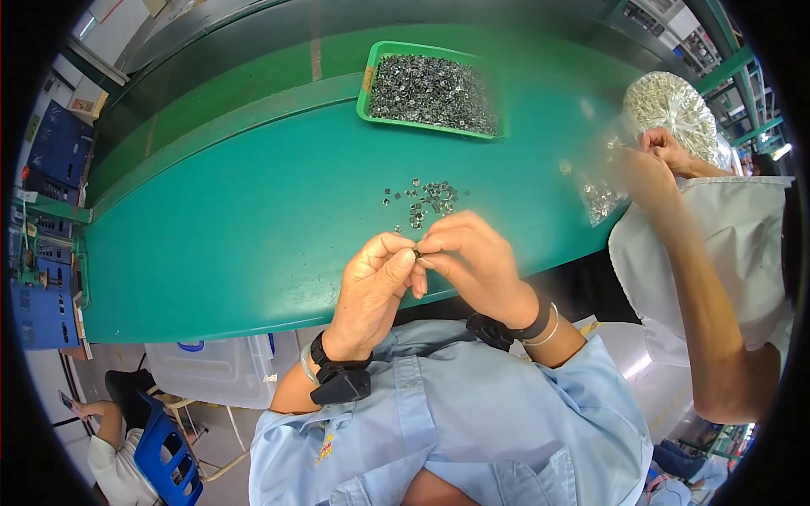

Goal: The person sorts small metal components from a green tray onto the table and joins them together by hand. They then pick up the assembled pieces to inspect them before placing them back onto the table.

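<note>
Over the near edge of the green work surface, my left hand (380, 282) and my right hand (472, 257) meet fingertip to fingertip. Between them they pinch a small dark metal part (417, 253), mostly covered by the fingers. Just beyond my fingers lies a loose scatter of small shiny metal parts (437, 196). Farther back stands a green tray (364, 103) heaped with many similar small parts (430, 88); its right side is blurred.
At the right, a co-worker's hands (662, 156) work near a clear bag of small parts (601, 198). Behind them sits a large bundle of pale pieces in plastic (671, 105). A translucent plastic box (211, 371) stands below the table's near left edge. Another person sits on a blue chair (164, 455).
</note>
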Tool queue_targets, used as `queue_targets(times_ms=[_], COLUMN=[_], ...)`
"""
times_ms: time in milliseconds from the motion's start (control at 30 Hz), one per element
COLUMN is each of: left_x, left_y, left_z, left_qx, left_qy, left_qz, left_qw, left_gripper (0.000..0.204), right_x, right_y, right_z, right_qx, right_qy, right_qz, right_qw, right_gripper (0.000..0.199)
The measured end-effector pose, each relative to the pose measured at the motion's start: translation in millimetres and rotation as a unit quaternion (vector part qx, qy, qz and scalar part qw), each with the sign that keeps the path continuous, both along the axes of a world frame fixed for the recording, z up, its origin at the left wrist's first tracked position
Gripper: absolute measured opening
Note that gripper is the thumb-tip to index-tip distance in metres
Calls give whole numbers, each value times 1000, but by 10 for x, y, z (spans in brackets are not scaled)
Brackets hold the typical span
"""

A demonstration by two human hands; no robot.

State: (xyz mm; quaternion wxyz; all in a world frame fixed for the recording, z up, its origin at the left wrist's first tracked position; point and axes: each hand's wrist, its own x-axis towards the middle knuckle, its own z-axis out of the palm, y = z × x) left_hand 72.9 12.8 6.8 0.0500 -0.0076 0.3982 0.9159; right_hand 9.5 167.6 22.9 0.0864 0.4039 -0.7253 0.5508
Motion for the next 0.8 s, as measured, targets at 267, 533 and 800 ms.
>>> queue_targets(times_ms=[267,533,800], left_x=[-14,17,5], left_y=[-27,-55,-3], left_z=[-36,117,-63], left_qx=[6,27,168], left_qy=[15,-37,-21], left_qz=[-21,-28,-68], left_qw=[1000,999,983], left_gripper=[14,15,15], right_x=[-11,-55,-16], right_y=[9,14,-17], right_z=[15,-39,-33], right_qx=[-8,-6,-44], right_qy=[2,30,-12], right_qz=[15,24,32], right_qw=[1000,999,998], right_gripper=[22,23,21])
